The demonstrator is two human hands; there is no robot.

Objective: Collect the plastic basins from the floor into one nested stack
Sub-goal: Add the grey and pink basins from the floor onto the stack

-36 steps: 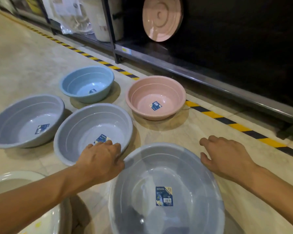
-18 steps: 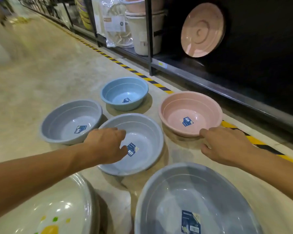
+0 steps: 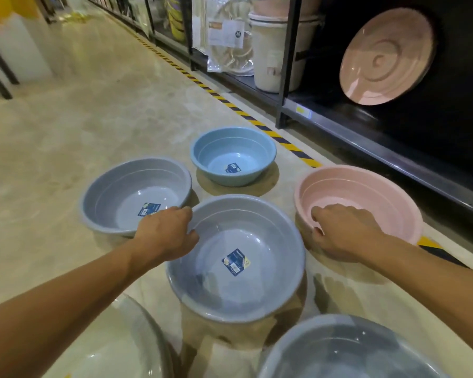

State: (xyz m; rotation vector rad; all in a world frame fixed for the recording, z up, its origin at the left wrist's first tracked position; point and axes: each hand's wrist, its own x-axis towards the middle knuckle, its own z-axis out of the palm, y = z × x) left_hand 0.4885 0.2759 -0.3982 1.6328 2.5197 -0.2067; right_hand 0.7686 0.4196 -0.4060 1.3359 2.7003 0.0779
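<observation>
Grey basin (image 3: 260, 230), mouth up, blue label (image 3: 235, 261) on its bottom, in the middle of the group on the floor (image 3: 79, 126) (flat down or raised a little at one side, not clear). Gripped at its left rim by the left hand (image 3: 165, 234): fingers (image 3: 185, 212) curled round the outside of the rim, thumb hooked inside.

Just left of the grey basin, rims close together, a second grey basin (image 3: 115, 192) of similar size, also labelled and mouth up. Beyond the grey basin and apart from it, a smaller blue basin (image 3: 246, 148). To the right of the grey basin, near but not touching, a pink basin (image 3: 366, 186), held at its near rim by the right hand (image 3: 344, 233), fingers bent over the edge with tips inside, thumb low at the rim.

Nearer than the grey basin, at the lower right edge of view, part of a large grey basin (image 3: 339, 347). Nearer and to the left, part of a white basin (image 3: 120, 342) below the left forearm. Every basin separate, each on its own patch of floor.

Farther right of the grey basin, past the pink one, yellow-and-black hazard tape (image 3: 257, 124) along the foot of a dark shelf rack (image 3: 287, 64). On the rack, beyond and right of the grey basin, an upended pink basin (image 3: 385, 55) stood on edge, underside outward, and a white bucket (image 3: 271, 58) beside a post.
</observation>
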